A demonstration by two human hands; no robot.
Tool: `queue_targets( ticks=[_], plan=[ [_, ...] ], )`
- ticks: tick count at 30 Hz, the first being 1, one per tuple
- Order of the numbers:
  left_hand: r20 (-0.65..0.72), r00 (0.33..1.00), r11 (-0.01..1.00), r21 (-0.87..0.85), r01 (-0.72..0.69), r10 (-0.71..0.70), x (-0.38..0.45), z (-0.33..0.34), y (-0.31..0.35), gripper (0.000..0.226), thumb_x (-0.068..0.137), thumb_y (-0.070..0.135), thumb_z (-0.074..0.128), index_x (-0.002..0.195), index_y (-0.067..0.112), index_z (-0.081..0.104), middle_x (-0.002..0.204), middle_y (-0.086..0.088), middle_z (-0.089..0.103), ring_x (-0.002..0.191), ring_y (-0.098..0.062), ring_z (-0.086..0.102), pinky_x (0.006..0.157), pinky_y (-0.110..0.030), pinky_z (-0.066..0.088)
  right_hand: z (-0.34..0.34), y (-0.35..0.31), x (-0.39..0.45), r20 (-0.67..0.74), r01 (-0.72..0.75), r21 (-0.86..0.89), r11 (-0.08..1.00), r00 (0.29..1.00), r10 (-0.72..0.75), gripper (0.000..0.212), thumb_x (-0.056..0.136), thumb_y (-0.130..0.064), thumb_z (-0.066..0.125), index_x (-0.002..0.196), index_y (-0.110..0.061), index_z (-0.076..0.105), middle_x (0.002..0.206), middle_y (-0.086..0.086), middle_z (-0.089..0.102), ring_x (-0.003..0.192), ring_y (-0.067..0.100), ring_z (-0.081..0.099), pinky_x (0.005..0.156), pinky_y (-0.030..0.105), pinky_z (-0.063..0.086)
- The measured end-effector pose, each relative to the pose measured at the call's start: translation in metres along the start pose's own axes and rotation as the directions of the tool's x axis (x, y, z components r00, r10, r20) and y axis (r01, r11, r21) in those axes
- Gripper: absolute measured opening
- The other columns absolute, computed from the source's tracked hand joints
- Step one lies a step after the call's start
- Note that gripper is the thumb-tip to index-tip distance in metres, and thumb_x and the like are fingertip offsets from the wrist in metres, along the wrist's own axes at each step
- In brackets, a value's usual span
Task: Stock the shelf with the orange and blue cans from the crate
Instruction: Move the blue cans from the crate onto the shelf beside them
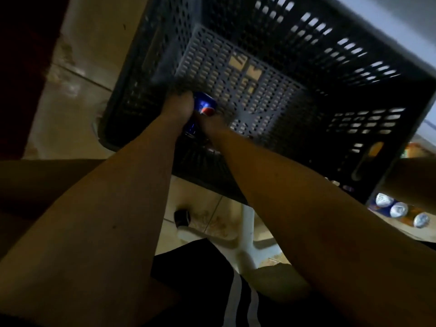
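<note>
Forearms are extended into the black crate (306, 43); blue can (204, 105), long axis toward the camera, is gripped between left hand (175, 107) and right hand (213, 125), fingers curled round it.

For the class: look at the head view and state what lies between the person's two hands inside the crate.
In the head view, a blue can lies between the left hand and the right hand, low in the dark crate. Both hands touch it.

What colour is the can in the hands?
Blue, with a red and white logo: the can, seen from the head view.
</note>
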State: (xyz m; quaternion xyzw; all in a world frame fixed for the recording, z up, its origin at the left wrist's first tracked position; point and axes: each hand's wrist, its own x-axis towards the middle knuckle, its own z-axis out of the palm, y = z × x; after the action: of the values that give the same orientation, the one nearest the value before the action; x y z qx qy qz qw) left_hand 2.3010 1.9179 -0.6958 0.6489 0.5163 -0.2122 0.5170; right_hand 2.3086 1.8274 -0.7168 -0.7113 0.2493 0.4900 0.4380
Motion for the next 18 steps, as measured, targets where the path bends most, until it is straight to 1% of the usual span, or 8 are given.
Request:
queue_targets(
  ticks=[4,5,8,10,13,15,16,18],
  plan=[
    [0.035,0.999,0.998,0.047,0.030,-0.032,0.012,-0.006,-0.005,0.038,0.102,0.018,0.036,0.128,0.001,0.057,0.135,-0.020,0.055,0.121,-0.035,0.053,0.103,-0.041,0.044,0.007,-0.005,0.017,-0.028,0.000,-0.018,1.000,1.000,0.000,0.091,0.080,-0.033,0.080,0.146,0.007,0.033,0.144,0.021,0.048,0.125,0.035,0.054,0.102,0.043,0.049],
    [0.057,0.997,0.999,0.033,0.043,-0.044,0.012,-0.009,-0.009,0.038,0.101,0.020,0.038,0.127,0.002,0.058,0.133,-0.020,0.056,0.119,-0.035,0.055,0.103,-0.041,0.045,0.009,-0.006,0.020,-0.032,-0.013,-0.017,1.000,0.999,0.013,0.087,0.081,-0.032,0.080,0.144,0.007,0.035,0.141,0.020,0.050,0.123,0.035,0.055,0.100,0.040,0.050],
    [0.088,0.993,0.997,-0.013,0.077,-0.076,0.013,-0.012,-0.019,0.038,0.098,0.027,0.040,0.124,0.010,0.061,0.125,-0.018,0.061,0.110,-0.033,0.060,0.099,-0.045,0.049,0.007,-0.006,0.021,-0.048,-0.024,0.023,0.999,0.999,0.025,0.071,0.083,-0.028,0.077,0.138,0.004,0.045,0.128,0.018,0.057,0.114,0.032,0.059,0.084,0.030,0.050],
    [0.136,0.988,0.996,-0.031,0.081,-0.076,0.010,-0.012,-0.021,0.038,0.099,0.027,0.038,0.126,0.011,0.060,0.122,-0.016,0.062,0.107,-0.032,0.062,0.096,-0.044,0.051,0.005,-0.005,0.018,-0.048,-0.002,0.046,0.999,0.999,0.004,0.064,0.083,-0.023,0.078,0.134,0.003,0.050,0.118,0.012,0.059,0.108,0.029,0.061,0.080,0.028,0.049],
    [0.180,0.983,1.000,-0.015,-0.026,0.029,-0.001,-0.009,-0.016,0.034,0.098,0.026,0.041,0.122,0.011,0.061,0.119,-0.014,0.063,0.107,-0.029,0.061,0.096,-0.040,0.050,-0.003,-0.003,0.008,-0.082,0.036,0.063,0.997,0.996,-0.031,0.055,0.081,-0.018,0.079,0.125,0.000,0.052,0.105,0.006,0.058,0.092,0.021,0.058,0.080,0.028,0.050],
    [0.178,0.977,0.991,0.039,-0.125,0.116,-0.008,-0.012,-0.008,0.035,0.097,0.030,0.043,0.115,0.008,0.063,0.122,-0.016,0.063,0.113,-0.030,0.059,0.101,-0.037,0.045,-0.011,-0.003,-0.002,-0.132,0.066,0.068,0.995,0.990,-0.057,0.058,0.075,-0.024,0.084,0.120,-0.001,0.055,0.108,0.009,0.065,0.089,0.020,0.062,0.074,0.029,0.053],
    [0.182,0.972,0.983,0.083,-0.166,0.149,-0.011,-0.015,-0.003,0.036,0.097,0.032,0.043,0.115,0.008,0.064,0.125,-0.016,0.061,0.116,-0.029,0.057,0.102,-0.033,0.042,-0.017,-0.005,-0.010,-0.145,0.099,0.069,0.993,0.985,-0.088,0.059,0.073,-0.024,0.086,0.119,-0.001,0.057,0.108,0.011,0.068,0.086,0.019,0.063,0.068,0.026,0.053],
    [0.189,0.957,0.948,0.188,-0.256,0.220,-0.026,-0.025,0.010,0.035,0.100,0.033,0.042,0.119,0.012,0.063,0.130,-0.012,0.059,0.120,-0.027,0.054,0.096,-0.027,0.037,-0.034,-0.014,-0.032,-0.167,0.187,0.113,0.976,0.972,-0.167,0.051,0.075,-0.015,0.084,0.115,0.001,0.056,0.100,0.008,0.067,0.082,0.017,0.061,0.056,0.015,0.049]
  ],
)
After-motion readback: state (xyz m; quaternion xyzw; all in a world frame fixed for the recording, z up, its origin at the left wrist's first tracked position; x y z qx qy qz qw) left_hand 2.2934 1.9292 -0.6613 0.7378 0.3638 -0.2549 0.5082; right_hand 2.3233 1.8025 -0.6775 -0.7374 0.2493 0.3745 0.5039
